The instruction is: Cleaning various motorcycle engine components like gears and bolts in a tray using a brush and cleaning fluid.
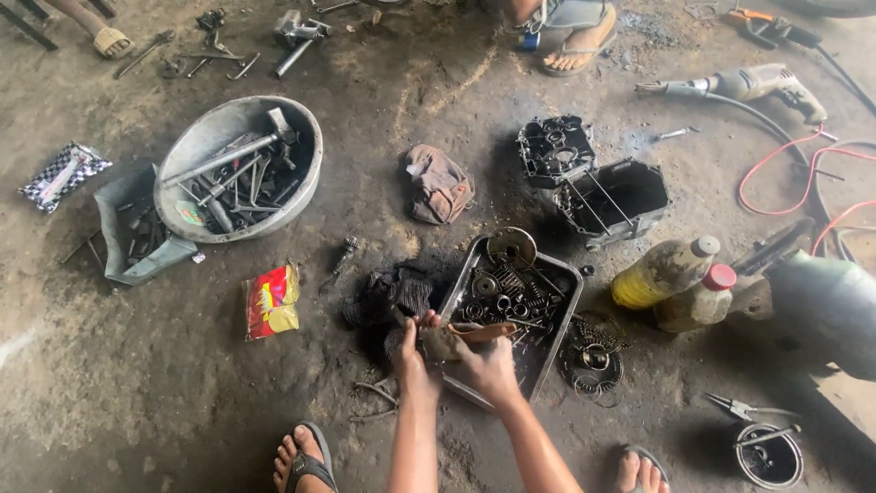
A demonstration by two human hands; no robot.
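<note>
My left hand (412, 356) grips a dark, greasy ribbed engine part (392, 297) at the left rim of a black metal tray (547, 351). My right hand (490, 361) holds a brush with a brown wooden handle (484, 332) against that part. The tray holds several gears, springs and small round metal parts, with a round disc (511, 246) at its far end. Both forearms reach in from the bottom of the view, and my sandalled feet (306, 461) sit on the dirty concrete floor at either side.
A grey basin of tools (239, 169), a red and yellow packet (271, 299), a brown rag (438, 185), black engine casings (598, 183), two oily bottles (680, 283), a clutch part (593, 358), pliers (744, 408), an electric drill (753, 84) with red cable. Another person's foot (575, 41).
</note>
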